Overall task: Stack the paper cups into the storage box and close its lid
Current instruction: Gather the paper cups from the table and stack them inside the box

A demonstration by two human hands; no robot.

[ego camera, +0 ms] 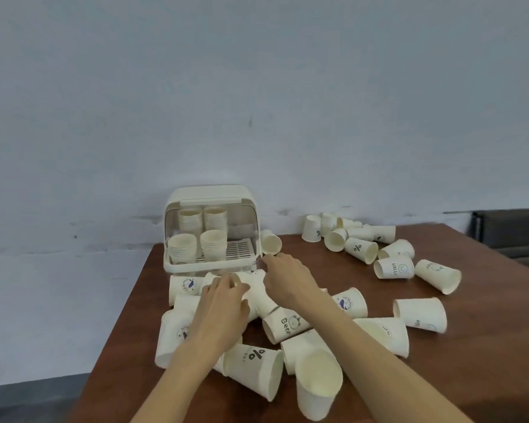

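Your left hand (226, 296) grips a cup (242, 285) lying just before the open storage box (209, 230); your right hand (284, 276) reaches relaxed, holding nothing. Squeeze too hard and it may crumple; loose cups (361, 250) could roll off the surface (471, 361).

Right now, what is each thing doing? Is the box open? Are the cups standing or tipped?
storage box: lid up, open at the front.
cup stacks: four, upright inside the box.
loose cups: mostly tipped over on the table.
left hand: curled round a cup.
right hand: reaching toward the box.
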